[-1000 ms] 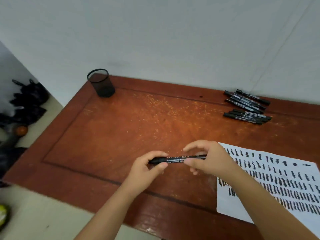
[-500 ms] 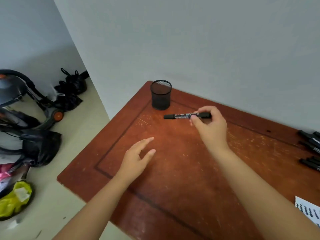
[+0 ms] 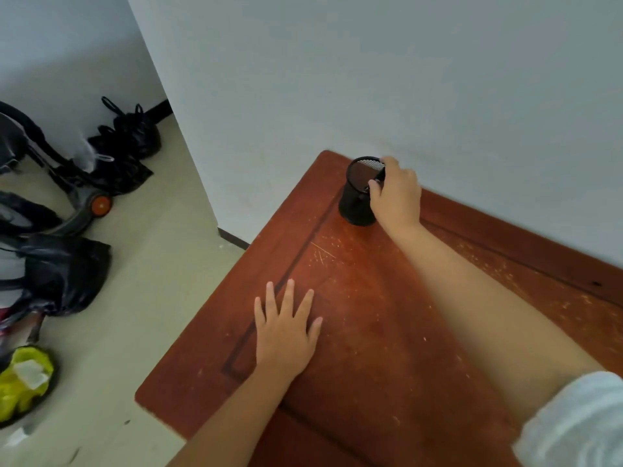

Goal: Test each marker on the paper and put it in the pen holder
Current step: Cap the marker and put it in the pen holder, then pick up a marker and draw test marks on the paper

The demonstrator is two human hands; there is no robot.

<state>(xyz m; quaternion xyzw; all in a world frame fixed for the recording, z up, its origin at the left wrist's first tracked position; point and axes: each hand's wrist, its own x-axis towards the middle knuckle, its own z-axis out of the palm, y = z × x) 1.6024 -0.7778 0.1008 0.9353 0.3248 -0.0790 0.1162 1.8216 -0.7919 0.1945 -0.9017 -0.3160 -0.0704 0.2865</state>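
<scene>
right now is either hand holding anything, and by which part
The right hand pinches a black marker by its upper end, at the rim of the mesh pen holder. The left hand lies flat on the table, holding nothing.

No readable text, labels, brands, numbers or signs anywhere in view.

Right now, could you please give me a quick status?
Right hand holds marker at pen holder rim. Left hand flat on table. Nothing blocking.

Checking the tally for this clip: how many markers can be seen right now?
1. A black marker is pinched in the right hand at the rim of the pen holder. Others may be outside the view or inside the holder.
</scene>
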